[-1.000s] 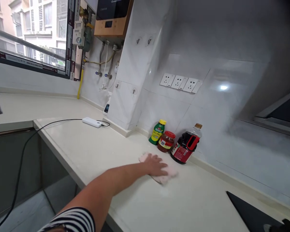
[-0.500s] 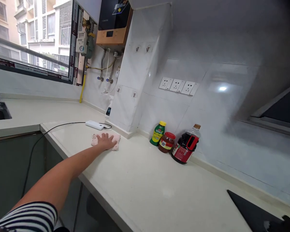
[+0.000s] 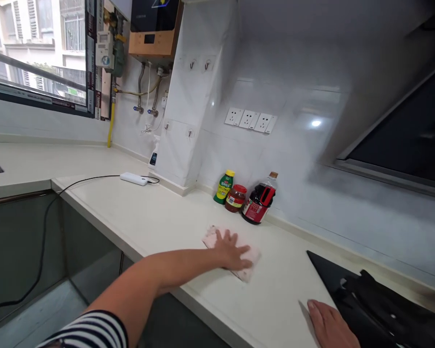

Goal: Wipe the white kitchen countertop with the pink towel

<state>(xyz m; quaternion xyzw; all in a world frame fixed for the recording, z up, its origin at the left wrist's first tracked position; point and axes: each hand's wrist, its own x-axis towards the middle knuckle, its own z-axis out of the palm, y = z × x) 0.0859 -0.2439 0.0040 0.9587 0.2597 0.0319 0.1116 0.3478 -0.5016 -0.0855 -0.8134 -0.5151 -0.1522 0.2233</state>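
Note:
A pale pink cloth (image 3: 210, 237) lies flat on the light countertop (image 3: 181, 217). On top of it presses my left hand (image 3: 232, 251), palm down with the fingers spread. The cloth's edges show around the hand, and its middle is hidden underneath. At the bottom right, my right hand (image 3: 329, 325) rests near the left edge of a black cooktop (image 3: 322, 266). Its fingers look stretched out, lie close together and hold nothing I can see; part of the hand is cut off by the frame.
Against the wall stand a green bottle with a yellow cap (image 3: 224, 187), a red-lidded jar (image 3: 235, 198) and a large dark sauce bottle (image 3: 260, 199). Farther left lies a white power strip (image 3: 133, 179) with a black cable. A spray bottle (image 3: 154, 153) stands in the corner.
My left hand and the cloth have slid right along the counter, away from the power strip and toward the cooktop. My right hand has come into view. The view has shifted right.

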